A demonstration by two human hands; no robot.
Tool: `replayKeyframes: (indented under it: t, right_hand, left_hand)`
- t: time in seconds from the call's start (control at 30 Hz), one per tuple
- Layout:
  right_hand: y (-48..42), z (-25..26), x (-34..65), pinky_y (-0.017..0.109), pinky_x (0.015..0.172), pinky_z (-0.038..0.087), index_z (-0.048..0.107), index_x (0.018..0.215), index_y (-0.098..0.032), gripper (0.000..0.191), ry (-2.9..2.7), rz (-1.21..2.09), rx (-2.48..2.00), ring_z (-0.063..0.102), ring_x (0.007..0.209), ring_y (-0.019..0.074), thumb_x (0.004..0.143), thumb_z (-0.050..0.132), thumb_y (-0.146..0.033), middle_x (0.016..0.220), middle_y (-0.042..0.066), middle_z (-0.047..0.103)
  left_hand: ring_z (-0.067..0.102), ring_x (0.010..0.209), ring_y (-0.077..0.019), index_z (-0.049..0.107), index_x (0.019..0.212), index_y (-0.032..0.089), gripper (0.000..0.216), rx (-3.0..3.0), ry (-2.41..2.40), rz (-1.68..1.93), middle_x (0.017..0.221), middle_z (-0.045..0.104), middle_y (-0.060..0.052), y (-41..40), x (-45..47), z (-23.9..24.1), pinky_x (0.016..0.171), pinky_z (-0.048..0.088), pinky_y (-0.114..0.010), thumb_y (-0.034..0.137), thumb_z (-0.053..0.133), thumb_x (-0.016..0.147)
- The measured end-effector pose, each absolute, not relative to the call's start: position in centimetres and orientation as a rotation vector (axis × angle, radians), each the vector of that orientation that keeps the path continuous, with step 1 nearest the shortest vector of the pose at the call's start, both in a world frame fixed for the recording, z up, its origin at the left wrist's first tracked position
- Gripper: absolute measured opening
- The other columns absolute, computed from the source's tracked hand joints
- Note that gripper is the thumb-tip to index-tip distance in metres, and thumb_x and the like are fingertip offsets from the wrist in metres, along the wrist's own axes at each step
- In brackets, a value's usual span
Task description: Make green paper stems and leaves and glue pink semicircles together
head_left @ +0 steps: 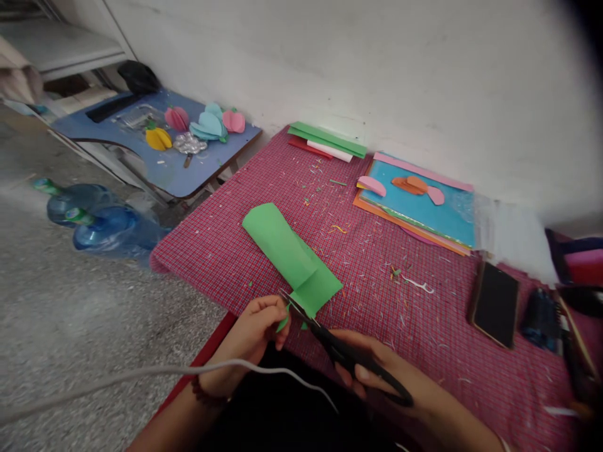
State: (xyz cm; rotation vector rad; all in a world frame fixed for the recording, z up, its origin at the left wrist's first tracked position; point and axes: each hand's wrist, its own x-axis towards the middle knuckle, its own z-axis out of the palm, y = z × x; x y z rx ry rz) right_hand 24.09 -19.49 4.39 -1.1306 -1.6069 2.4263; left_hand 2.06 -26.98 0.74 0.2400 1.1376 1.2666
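Scissors (348, 351) clasped in right hand (391, 376), blades at green paper (294, 257), left hand (252, 339) grip pinching its small green piece (282, 324)

Green paper (291, 256), red-checked tablecloth (424, 314)

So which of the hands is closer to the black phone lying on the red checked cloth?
Right. The right hand, holding the black scissors, is nearer the black phone; the left hand, pinching a small green paper piece, sits farther left.
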Motion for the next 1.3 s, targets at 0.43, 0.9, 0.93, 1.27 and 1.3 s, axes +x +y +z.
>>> replayKeyframes:
  t: [0.43,0.9,0.93,1.27,1.3]
  right_hand:
    - [-17.3,1.4,23.9,0.021,0.045,0.034,0.059,0.128,-0.021,0.066,-1.785,2.564,-0.952,0.04,0.052,0.0083,0.072,0.071,-0.053,0.071,0.001,0.055]
    - [-17.9,2.0,24.0,0.022,0.053,0.05,0.058,0.131,-0.021,0.059,-1.97,2.341,-0.963,0.059,0.058,0.012,0.079,0.066,-0.046,0.083,0.006,0.068]
    - [-17.9,2.4,24.6,0.027,0.067,0.055,0.057,0.131,-0.022,0.056,-2.039,2.233,-0.959,0.066,0.075,0.0172,0.079,0.066,-0.042,0.099,0.009,0.07]
    - [-20.8,-1.0,38.3,0.033,0.082,0.06,0.052,0.137,-0.025,0.052,-2.582,0.496,-1.262,0.069,0.101,0.0247,0.085,0.052,-0.022,0.123,0.01,0.066]
    - [-21.1,-1.5,39.3,0.031,0.079,0.061,0.054,0.135,-0.025,0.051,-2.592,0.406,-1.262,0.07,0.097,0.0241,0.085,0.052,-0.022,0.119,0.01,0.067]
  left_hand:
    - [0.039,0.035,-0.0065,0.048,0.05,0.018,0.024,0.238,1.131,1.228,0.041,0.049,0.003,-27.4,1.3,0.7,0.032,0.03,-0.018,0.031,0.065,0.061]
    - [0.052,0.049,-0.0079,0.059,0.074,0.016,0.027,0.216,1.124,1.345,0.06,0.062,0.002,-28.1,0.1,0.4,0.045,0.044,-0.019,0.025,0.082,0.063]
    - [0.054,0.051,-0.0083,0.062,0.077,0.016,0.026,0.207,1.125,1.358,0.061,0.063,0.001,-28.0,-0.1,0.5,0.047,0.045,-0.019,0.024,0.082,0.062]
    - [0.052,0.054,-0.0057,0.07,0.093,0.015,0.031,0.279,1.08,1.397,0.067,0.062,0.0,-25.5,2.0,1.6,0.048,0.038,-0.016,0.026,0.08,0.067]
    - [0.051,0.054,-0.0053,0.068,0.093,0.015,0.029,0.311,1.066,1.387,0.066,0.061,0.001,-25.1,2.4,1.8,0.048,0.036,-0.016,0.025,0.079,0.068]
